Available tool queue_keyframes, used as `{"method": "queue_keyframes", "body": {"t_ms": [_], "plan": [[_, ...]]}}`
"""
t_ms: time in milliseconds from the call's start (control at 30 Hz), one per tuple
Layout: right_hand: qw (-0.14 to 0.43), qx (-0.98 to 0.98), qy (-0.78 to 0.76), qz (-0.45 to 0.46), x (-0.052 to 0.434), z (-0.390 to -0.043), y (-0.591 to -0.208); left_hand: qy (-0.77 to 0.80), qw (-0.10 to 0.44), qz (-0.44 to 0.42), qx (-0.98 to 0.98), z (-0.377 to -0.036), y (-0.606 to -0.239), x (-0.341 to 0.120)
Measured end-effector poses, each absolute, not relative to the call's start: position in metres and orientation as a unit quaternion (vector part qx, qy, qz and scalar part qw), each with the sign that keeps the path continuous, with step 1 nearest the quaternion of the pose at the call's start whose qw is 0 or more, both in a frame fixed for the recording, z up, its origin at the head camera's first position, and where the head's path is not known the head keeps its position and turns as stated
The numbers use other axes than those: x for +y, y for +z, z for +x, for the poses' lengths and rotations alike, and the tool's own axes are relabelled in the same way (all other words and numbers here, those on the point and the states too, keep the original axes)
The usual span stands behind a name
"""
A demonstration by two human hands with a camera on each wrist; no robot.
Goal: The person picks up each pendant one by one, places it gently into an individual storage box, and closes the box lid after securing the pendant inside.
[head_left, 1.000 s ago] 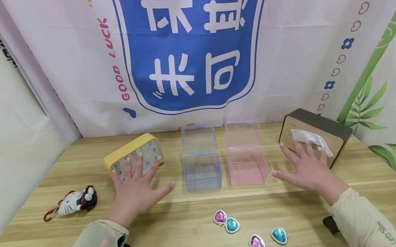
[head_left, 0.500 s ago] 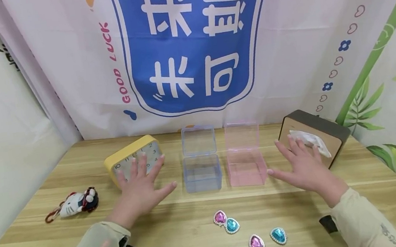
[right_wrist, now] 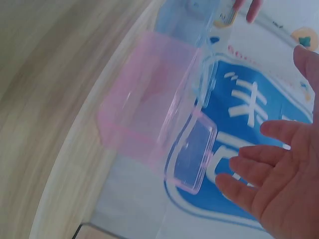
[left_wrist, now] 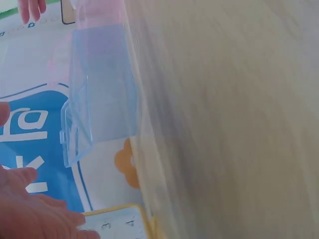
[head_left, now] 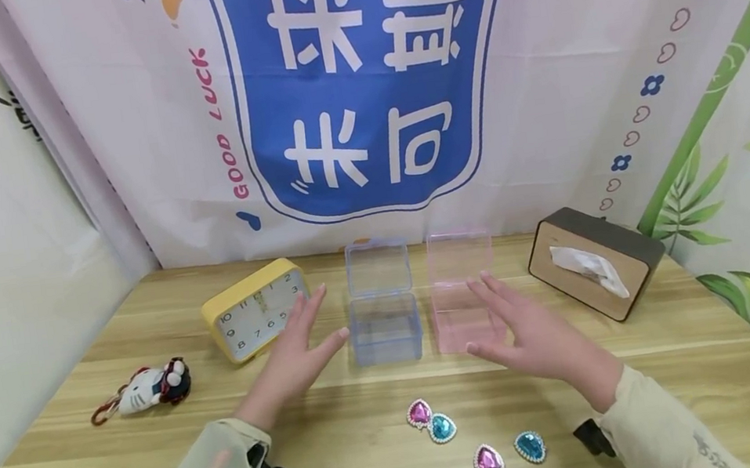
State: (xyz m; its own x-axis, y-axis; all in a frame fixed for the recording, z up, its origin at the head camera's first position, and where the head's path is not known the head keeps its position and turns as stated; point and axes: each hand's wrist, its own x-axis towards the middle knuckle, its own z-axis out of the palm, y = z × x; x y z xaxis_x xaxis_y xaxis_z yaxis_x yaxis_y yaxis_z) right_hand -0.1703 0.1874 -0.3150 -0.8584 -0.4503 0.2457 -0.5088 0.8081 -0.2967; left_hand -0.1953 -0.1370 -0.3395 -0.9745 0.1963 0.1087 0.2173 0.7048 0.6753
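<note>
Side by side on the table stand a clear blue box (head_left: 385, 331) and a clear pink box (head_left: 459, 333), both with lids raised at the back. My left hand (head_left: 295, 359) hovers to the left of the blue box, fingers extended and holding nothing. On the other side, my right hand (head_left: 537, 327) has its fingers extended and overlaps the pink box's right part in the head view. In front of the boxes lie heart-shaped gems with beaded rims: a pink gem (head_left: 419, 414) beside a blue gem (head_left: 442, 427), and nearer me another pink gem (head_left: 488, 461) and blue gem (head_left: 530, 447).
A yellow clock (head_left: 257, 310) stands at the back left, behind my left hand. Farther left lies a white cat-shaped keychain (head_left: 146, 389). At the back right is a tissue box (head_left: 592, 261). A printed curtain (head_left: 372, 211) borders the table's rear edge.
Both hands have moved inward toward the boxes, uncovering the clock and tissue box; the fingers have drawn closer together. The boxes and gems stay in place.
</note>
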Motion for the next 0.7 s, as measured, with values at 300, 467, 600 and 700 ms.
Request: {"method": "queue_keyframes", "body": {"t_ms": [300,467,600,700], "plan": [[0.073,-0.91,0.202,0.355,0.165,-0.172,-0.323,-0.481,-0.016,-0.098,-0.871,-0.202,-0.35,-0.132],[0.063,-0.902,0.181,0.388,0.157,-0.173,-0.328,-0.557,-0.038,-0.068,-0.827,-0.204,-0.356,-0.128],[0.047,-0.897,0.179,0.4,0.152,-0.172,-0.328,-0.608,-0.051,-0.044,-0.791,-0.205,-0.359,-0.122],[0.028,-0.891,0.191,0.411,0.147,-0.174,-0.329,-0.642,-0.061,-0.034,-0.764,-0.206,-0.361,-0.119]]}}
